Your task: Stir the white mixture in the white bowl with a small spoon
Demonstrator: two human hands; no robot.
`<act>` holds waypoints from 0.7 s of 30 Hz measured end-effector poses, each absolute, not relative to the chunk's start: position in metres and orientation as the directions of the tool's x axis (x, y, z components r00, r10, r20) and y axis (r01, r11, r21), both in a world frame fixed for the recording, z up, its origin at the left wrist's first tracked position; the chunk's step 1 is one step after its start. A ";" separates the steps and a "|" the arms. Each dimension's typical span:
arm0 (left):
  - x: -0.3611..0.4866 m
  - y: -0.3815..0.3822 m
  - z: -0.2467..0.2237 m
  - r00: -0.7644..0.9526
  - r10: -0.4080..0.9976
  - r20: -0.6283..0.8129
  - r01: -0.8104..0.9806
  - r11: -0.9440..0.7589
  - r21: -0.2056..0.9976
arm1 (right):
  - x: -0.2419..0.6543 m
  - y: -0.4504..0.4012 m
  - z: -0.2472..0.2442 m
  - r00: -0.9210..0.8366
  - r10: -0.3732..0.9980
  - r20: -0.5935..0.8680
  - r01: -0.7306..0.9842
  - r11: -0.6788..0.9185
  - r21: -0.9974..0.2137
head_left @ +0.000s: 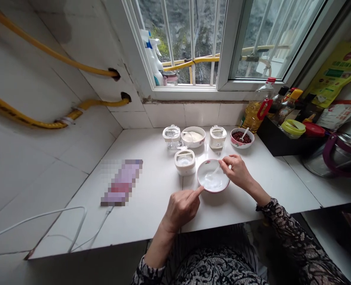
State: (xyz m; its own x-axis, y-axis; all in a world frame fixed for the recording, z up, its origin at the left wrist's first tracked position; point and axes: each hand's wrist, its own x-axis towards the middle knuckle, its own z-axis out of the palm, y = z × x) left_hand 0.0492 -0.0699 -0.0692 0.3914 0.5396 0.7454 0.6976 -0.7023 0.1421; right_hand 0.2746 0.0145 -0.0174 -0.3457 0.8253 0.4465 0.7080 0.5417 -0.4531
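Observation:
A white bowl with a pink rim holds white, wet-looking contents. Pinched between the fingers of my right hand is a pale, see-through spoon, its lower end down in the bowl. My left hand is closed, with the index finger stretched to the bowl's near left rim; the thumb is mostly hidden. Beside the bowl on the left stands a lidded seasoning jar of white granules.
Behind are a clear seasoning jar, a bowl of white grains, another lidded jar and a bowl of red beans. An oil bottle and black rack stand right; a blurred phone with cable lies left.

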 end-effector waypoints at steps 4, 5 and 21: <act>0.049 -0.070 -0.068 0.392 0.527 0.754 0.696 -0.706 0.132 | 0.277 0.011 -0.013 -0.366 0.794 0.486 0.752 0.560 -0.348; 0.049 -0.070 -0.068 0.392 0.526 0.755 0.696 -0.706 0.131 | 0.276 0.010 -0.012 -0.376 0.783 0.495 0.760 0.566 -0.320; 0.051 -0.070 -0.067 0.398 0.522 0.755 0.701 -0.703 0.117 | 0.261 0.015 -0.019 -0.362 0.817 0.449 0.731 0.548 -0.408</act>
